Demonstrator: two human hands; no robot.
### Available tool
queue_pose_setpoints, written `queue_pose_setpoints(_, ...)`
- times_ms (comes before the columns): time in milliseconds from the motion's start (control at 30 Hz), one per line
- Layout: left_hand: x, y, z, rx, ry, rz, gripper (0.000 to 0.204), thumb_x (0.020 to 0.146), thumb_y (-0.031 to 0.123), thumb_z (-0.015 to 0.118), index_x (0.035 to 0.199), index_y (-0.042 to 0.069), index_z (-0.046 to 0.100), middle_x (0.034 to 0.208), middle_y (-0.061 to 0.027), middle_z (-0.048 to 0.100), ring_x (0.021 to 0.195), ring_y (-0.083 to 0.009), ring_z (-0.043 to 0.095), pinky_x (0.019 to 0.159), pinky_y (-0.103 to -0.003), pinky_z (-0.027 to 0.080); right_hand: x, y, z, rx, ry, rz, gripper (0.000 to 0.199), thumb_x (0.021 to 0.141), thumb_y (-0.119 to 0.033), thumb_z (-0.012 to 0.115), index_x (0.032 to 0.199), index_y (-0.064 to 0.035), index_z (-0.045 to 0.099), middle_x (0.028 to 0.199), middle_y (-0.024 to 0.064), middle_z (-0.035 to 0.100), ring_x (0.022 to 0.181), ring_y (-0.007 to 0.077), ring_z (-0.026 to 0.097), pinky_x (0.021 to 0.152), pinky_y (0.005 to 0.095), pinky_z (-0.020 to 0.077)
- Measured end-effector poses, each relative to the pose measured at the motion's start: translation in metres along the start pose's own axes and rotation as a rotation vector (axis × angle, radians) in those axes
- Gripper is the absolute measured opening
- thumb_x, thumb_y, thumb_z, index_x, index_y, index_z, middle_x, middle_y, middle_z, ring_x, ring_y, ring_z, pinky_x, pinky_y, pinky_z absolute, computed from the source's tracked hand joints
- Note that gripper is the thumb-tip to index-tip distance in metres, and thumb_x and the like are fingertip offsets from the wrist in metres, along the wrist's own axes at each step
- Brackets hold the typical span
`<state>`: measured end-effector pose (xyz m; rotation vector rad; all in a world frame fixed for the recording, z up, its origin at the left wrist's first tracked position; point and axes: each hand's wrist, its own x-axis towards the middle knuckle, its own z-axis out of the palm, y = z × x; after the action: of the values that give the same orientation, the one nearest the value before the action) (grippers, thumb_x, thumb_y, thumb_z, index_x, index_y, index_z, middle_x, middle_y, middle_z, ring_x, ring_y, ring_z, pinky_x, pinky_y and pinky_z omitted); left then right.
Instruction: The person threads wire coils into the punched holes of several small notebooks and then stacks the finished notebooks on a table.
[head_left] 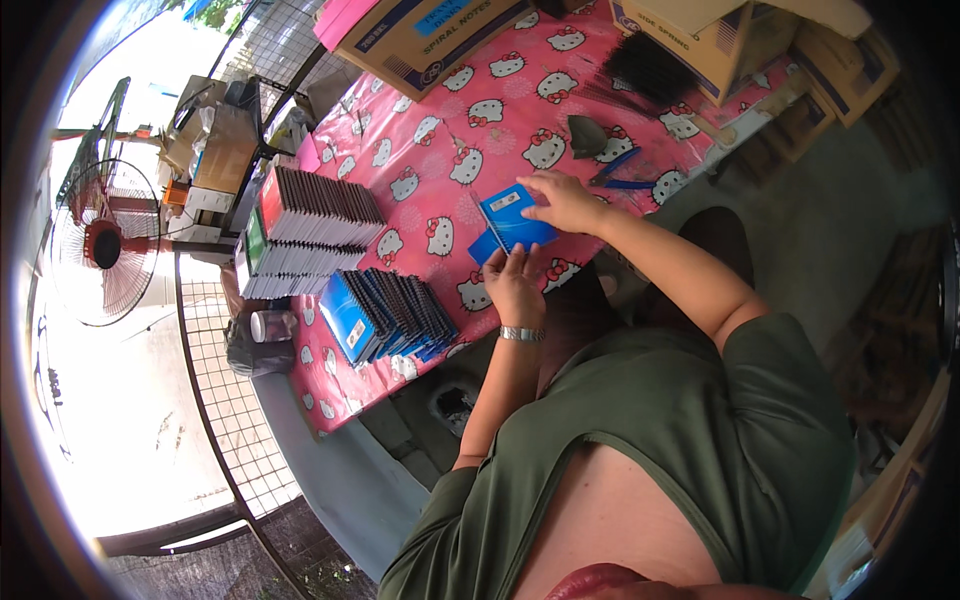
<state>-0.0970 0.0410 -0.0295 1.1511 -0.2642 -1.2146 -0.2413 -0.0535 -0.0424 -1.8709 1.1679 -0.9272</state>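
A small blue notebook (515, 215) lies at the near edge of the table, between my two hands. A thin wire-like line runs along its left side, and a second blue piece (483, 247) shows beyond that line. My left hand (515, 283), with a metal watch at the wrist, grips the lower edge with its fingertips. At the upper right corner, my right hand (566, 203) has its thumb on the cover and its fingers bent around the edge. Further left stands a leaning stack of blue spiral notebooks (385, 315).
Behind that stack are tall piles of notebooks with red (320, 205) and green covers. Blue-handled pliers (625, 183) and a dark grey piece (587, 137) lie right of my hands. Black spiral wires (650, 72) and cardboard boxes (430, 42) occupy the far side. A fan (103, 243) stands left.
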Motion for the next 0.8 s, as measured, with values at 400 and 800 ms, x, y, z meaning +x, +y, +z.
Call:
queue_pose_setpoints(400,-0.076,0.178,-0.099,0.539,0.133,1.039,0.014,0.092,0.001,0.052,0.101,-0.003,0.062,0.1,-0.0105,0.061,0.085,-0.0137,0.055,0.073,-0.025,0.045,-0.008,-0.002,0.027,-0.345,-0.054,-0.125,0.049,0.078,-0.018,0.073,0.125,-0.0079,0.062,0.138,0.0132,0.051,0.127,0.0304,0.048,0.104,0.0468,0.0384)
queue_pose_setpoints(800,0.08,0.284,-0.17,0.388,-0.163,-0.237,0.066,0.098,0.061,0.038,0.137,0.009,0.048,0.128,-0.0148,0.06,0.113,-0.0292,0.06,0.097,-0.045,0.048,0.078,-0.19,0.131,0.586,-0.576,0.289,0.07,0.094,-0.046,0.059,0.137,0.008,0.045,0.139,0.027,0.049,0.128,0.0339,0.05,0.1,0.0462,0.0432)
